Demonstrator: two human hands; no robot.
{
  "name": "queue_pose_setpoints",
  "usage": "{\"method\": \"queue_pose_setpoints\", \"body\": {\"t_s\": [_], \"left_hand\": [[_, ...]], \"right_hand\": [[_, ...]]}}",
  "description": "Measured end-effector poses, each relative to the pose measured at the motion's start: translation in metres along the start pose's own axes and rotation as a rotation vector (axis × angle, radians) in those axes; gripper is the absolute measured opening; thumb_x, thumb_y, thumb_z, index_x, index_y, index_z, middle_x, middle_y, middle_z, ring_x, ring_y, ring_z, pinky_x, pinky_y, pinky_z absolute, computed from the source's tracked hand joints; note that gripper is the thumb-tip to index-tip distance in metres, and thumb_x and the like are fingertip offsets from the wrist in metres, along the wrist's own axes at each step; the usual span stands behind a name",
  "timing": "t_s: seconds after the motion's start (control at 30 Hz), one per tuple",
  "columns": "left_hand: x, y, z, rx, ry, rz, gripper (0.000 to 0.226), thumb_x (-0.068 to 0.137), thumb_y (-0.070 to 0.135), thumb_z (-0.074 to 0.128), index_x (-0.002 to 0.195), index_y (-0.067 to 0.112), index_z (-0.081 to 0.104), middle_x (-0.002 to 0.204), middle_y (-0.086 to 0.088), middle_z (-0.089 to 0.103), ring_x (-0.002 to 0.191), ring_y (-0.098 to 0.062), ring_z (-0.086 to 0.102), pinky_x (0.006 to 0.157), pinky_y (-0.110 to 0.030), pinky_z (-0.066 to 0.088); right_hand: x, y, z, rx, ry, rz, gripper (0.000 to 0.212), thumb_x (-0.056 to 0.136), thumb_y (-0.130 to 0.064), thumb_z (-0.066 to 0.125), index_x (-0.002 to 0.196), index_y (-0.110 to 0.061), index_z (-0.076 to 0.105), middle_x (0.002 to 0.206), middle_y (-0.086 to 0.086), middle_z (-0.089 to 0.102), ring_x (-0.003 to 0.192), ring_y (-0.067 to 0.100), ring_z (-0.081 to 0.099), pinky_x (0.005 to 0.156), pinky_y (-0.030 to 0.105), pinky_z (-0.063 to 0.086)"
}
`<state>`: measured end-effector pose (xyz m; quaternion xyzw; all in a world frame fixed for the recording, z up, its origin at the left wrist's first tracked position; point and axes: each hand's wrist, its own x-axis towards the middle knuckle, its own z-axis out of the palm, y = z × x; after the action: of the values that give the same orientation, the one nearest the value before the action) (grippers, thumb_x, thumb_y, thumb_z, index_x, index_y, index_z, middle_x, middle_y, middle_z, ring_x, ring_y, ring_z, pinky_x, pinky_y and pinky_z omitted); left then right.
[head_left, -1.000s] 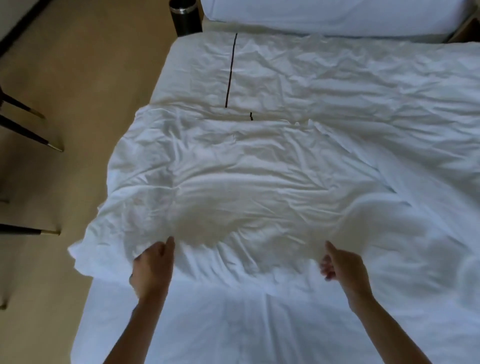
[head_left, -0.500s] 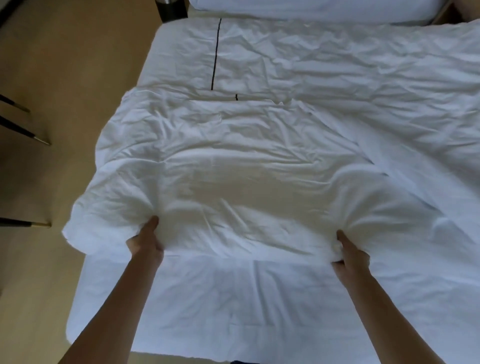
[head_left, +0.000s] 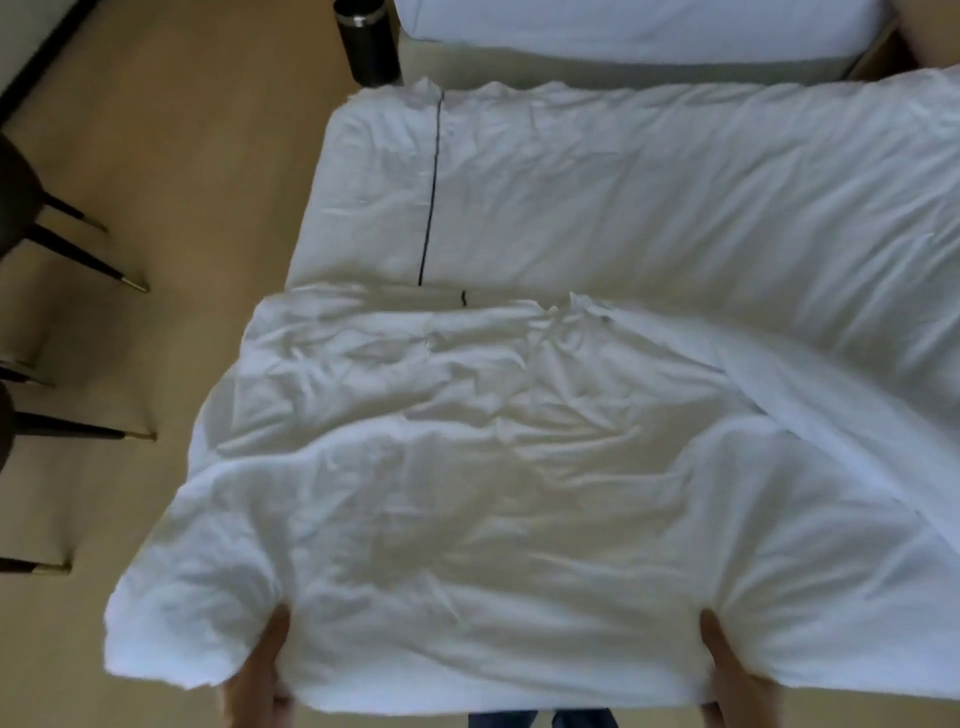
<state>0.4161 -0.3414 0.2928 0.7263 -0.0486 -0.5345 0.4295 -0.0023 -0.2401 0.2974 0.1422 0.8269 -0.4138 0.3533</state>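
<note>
On the bed (head_left: 675, 208): creased white sheet, with one thin black line running lengthwise. The duvet (head_left: 493, 493) is spread over its near half, white, puffy and heavily crumpled, its left corner drooping over the tan floor (head_left: 182, 156). Dark tapered chair legs (head_left: 88, 254) with brassy tips stand on the left. The left hand (head_left: 257, 670) and right hand (head_left: 727, 670) each pinch the duvet's near edge, thumb on top, fingers hidden beneath the cloth. A black cylindrical canister (head_left: 369, 47) stands at the far corner, contents unseen.

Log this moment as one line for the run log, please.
left grip: holds duvet near edge | right grip: holds same edge | duvet: wrinkled, near edge raised, rest on bed
</note>
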Motion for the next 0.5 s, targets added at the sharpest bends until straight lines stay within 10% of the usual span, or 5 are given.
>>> {"method": "queue_pose_setpoints", "body": {"t_s": [0.13,0.27,0.43,0.5], "left_hand": [[0.041,-0.022,-0.004,0.169,-0.040,-0.071,0.059,0.085,0.030,0.073,0.139,0.017,0.052,0.129,0.003,0.066,0.114,-0.019,0.065,0.080,-0.039,0.060],[0.094,-0.049,-0.035,0.535,0.015,-0.476,0.095,0.051,0.070,0.083,0.122,0.013,0.056,0.121,-0.005,0.063,0.105,-0.029,0.063,0.096,-0.052,0.051],[0.032,-0.001,-0.007,0.952,-0.154,-0.644,0.046,0.083,0.033,0.074,0.094,-0.008,0.057,0.077,-0.019,0.060,0.051,-0.025,0.057,0.044,-0.028,0.046],[0.022,0.017,0.018,1.050,-0.157,-0.522,0.021,0.087,0.016,0.061,0.084,-0.004,0.058,0.071,-0.017,0.058,0.052,-0.024,0.053,0.049,-0.025,0.037]], "right_hand": [[0.040,0.045,0.014,-0.052,-0.265,0.258,0.075,0.073,-0.036,0.081,0.137,-0.015,0.050,0.138,0.009,0.057,0.105,0.028,0.057,0.085,0.043,0.053],[0.076,0.051,0.023,-0.387,-0.339,0.395,0.057,0.084,-0.045,0.072,0.120,-0.002,0.061,0.111,0.019,0.069,0.098,0.039,0.067,0.072,0.043,0.057],[0.065,0.007,0.005,-0.787,-0.512,0.458,0.068,0.090,-0.065,0.053,0.107,-0.001,0.065,0.089,0.019,0.077,0.084,0.034,0.075,0.063,0.033,0.059],[0.064,-0.015,-0.004,-0.838,-0.549,0.460,0.068,0.093,-0.061,0.052,0.107,0.004,0.066,0.092,0.018,0.077,0.090,0.033,0.075,0.064,0.031,0.057]]}}
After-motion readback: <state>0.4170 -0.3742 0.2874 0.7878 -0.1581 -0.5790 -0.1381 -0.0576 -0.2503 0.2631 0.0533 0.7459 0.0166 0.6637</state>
